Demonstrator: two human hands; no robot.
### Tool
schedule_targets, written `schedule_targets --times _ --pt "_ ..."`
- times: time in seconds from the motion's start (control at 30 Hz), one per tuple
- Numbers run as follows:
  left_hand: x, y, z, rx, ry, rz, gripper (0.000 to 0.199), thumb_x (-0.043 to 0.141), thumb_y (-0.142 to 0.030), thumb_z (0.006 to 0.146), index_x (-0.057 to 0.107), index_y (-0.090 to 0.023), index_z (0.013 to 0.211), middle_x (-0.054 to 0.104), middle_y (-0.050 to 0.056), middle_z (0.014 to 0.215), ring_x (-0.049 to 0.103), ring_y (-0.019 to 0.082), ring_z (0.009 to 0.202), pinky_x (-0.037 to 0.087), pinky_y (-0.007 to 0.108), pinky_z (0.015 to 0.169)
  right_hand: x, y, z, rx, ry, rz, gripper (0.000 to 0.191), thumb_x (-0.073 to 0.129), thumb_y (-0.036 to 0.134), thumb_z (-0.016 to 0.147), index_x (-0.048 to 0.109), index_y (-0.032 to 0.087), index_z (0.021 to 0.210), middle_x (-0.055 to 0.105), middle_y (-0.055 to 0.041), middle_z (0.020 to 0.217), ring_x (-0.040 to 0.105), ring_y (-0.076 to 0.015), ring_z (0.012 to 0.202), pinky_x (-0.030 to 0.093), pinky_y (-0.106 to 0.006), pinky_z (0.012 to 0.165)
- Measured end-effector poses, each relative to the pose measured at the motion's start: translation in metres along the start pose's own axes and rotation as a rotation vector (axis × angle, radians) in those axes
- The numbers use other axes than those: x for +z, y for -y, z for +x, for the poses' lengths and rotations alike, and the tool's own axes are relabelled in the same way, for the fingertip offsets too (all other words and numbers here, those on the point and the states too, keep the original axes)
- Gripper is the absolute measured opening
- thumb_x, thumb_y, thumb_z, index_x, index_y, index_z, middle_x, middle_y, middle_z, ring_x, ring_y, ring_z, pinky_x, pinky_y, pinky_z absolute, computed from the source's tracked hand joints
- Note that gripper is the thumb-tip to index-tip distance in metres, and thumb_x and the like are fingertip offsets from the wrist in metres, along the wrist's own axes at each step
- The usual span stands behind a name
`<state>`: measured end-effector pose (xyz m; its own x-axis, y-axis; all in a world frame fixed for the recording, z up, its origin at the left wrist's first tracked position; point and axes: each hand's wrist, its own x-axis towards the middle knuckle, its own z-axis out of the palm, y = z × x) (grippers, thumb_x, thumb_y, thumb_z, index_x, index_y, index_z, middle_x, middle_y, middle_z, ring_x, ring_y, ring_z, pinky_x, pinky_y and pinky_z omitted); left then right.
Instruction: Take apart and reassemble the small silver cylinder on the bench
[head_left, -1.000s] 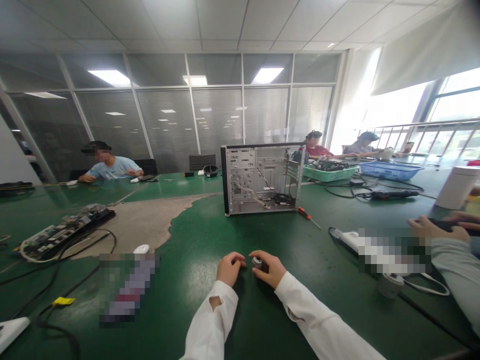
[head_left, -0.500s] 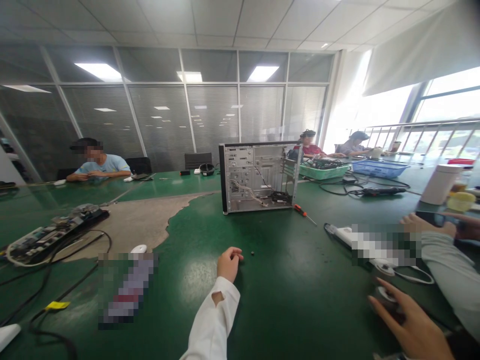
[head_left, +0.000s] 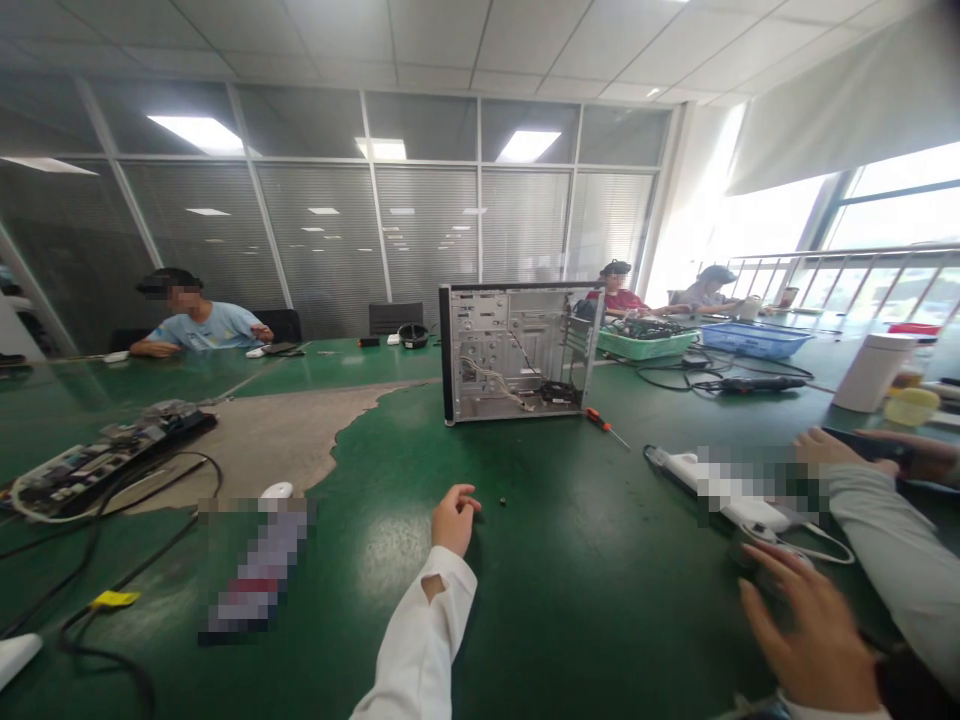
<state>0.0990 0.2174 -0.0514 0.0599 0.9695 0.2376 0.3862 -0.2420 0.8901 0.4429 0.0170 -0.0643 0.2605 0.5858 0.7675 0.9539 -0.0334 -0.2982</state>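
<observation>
My left hand, in a white sleeve, rests on the green table with its fingers loosely bent and slightly apart. Nothing shows in it. Just right of its fingertips lies a tiny dark piece. At the lower right, my right hand is blurred, its thumb and fingers spread beside a dark object that I cannot make out. Beyond my left hand, an open computer case stands upright with cables inside. A screwdriver with an orange handle lies by its right corner.
A power strip lies right. Another person's hands hold a dark device near a white bottle. Green and blue baskets stand behind. Left are a circuit assembly and cables. People sit farther back.
My right hand's fingers have lifted and spread, covering more of the dark object. My left hand keeps its pose. The person at the far left has raised a hand.
</observation>
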Motion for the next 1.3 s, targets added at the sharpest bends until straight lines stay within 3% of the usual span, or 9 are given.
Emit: schedule_targets --times 0.1,0.2,0.3,0.43,0.6,0.73,0.87,1.07,1.3 --pt "-0.001 -0.001 -0.001 -0.003 -0.002 -0.009 0.03 0.038 -0.01 0.064 0.054 -0.017 0.089 0.063 0.001 0.068 0.057 0.011 0.065 0.04 0.023 0.065 0.032 0.068 0.014 -0.178 0.317 0.155 0.037 0.038 0.029 0.077 0.042 0.023 0.113 0.043 -0.0082 0.118 0.043 -0.0222 0.108 0.039 -0.038 0.089" --pt "-0.003 -0.002 -0.002 -0.008 -0.005 -0.012 0.029 0.038 -0.01 0.065 0.054 -0.016 0.089 0.063 0.001 0.068 0.057 0.011 0.064 0.04 0.023 0.064 0.081 0.123 0.031 -0.29 0.584 0.173 0.047 0.039 0.022 0.075 0.034 0.022 0.123 0.035 -0.0088 0.127 0.037 -0.0197 0.114 0.036 -0.034 0.092" --pt "-0.004 -0.003 -0.003 -0.009 -0.014 -0.005 0.03 0.039 -0.009 0.064 0.054 -0.016 0.088 0.063 0.001 0.068 0.057 0.012 0.065 0.04 0.023 0.065 0.129 0.154 0.049 -0.321 0.651 0.091 0.05 0.039 0.016 0.074 0.034 0.023 0.124 0.033 -0.0113 0.129 0.039 -0.0227 0.112 0.038 -0.038 0.087" --pt "-0.003 -0.002 -0.002 -0.014 -0.013 -0.004 0.031 0.039 -0.008 0.064 0.055 -0.016 0.089 0.064 0.001 0.069 0.057 0.011 0.065 0.041 0.022 0.064 0.166 0.164 0.063 -0.398 0.593 0.14 0.04 0.035 0.01 0.076 0.051 0.023 0.111 0.052 -0.0086 0.111 0.045 -0.0194 0.103 0.04 -0.035 0.084" --pt "-0.001 0.002 0.001 -0.013 -0.013 -0.001 0.03 0.04 -0.008 0.065 0.055 -0.017 0.089 0.064 0.001 0.069 0.058 0.011 0.064 0.041 0.022 0.062 0.16 0.158 0.059 -0.496 0.527 0.273 0.035 0.032 0.008 0.078 0.06 0.02 0.094 0.06 -0.0059 0.094 0.051 -0.0151 0.09 0.043 -0.028 0.08" --pt "0.0 0.005 0.002 0.003 -0.019 -0.007 0.029 0.041 -0.009 0.065 0.056 -0.017 0.088 0.064 0.001 0.068 0.058 0.011 0.066 0.041 0.023 0.067 0.15 0.162 0.058 -0.491 0.519 0.221 0.039 0.033 0.009 0.078 0.049 0.019 0.111 0.054 -0.0075 0.108 0.048 -0.0159 0.096 0.041 -0.03 0.082" --pt "0.0 0.005 0.002 0.018 -0.011 -0.015 0.028 0.041 -0.01 0.065 0.055 -0.017 0.088 0.064 0.001 0.068 0.058 0.012 0.066 0.042 0.023 0.068 0.161 0.173 0.065 -0.528 0.557 0.175 0.043 0.038 0.009 0.076 0.046 0.025 0.114 0.048 -0.0053 0.119 0.045 -0.018 0.102 0.041 -0.033 0.081" --pt "-0.001 0.003 0.002 0.015 -0.018 -0.005 0.028 0.041 -0.01 0.064 0.055 -0.017 0.087 0.064 0.001 0.067 0.058 0.012 0.066 0.042 0.024 0.068 0.173 0.172 0.065 -0.556 0.515 0.311 0.03 0.035 0.009 0.078 0.062 0.018 0.086 0.062 -0.0049 0.091 0.051 -0.0143 0.086 0.043 -0.026 0.076" --pt "-0.003 -0.002 0.0 -0.005 -0.023 -0.017 0.029 0.04 -0.009 0.064 0.055 -0.016 0.087 0.064 0.001 0.068 0.059 0.012 0.066 0.042 0.023 0.066 0.113 0.137 0.04 -0.566 0.491 0.243 0.03 0.03 0.011 0.081 0.059 0.019 0.08 0.06 -0.0048 0.082 0.052 -0.0124 0.076 0.044 -0.023 0.068"
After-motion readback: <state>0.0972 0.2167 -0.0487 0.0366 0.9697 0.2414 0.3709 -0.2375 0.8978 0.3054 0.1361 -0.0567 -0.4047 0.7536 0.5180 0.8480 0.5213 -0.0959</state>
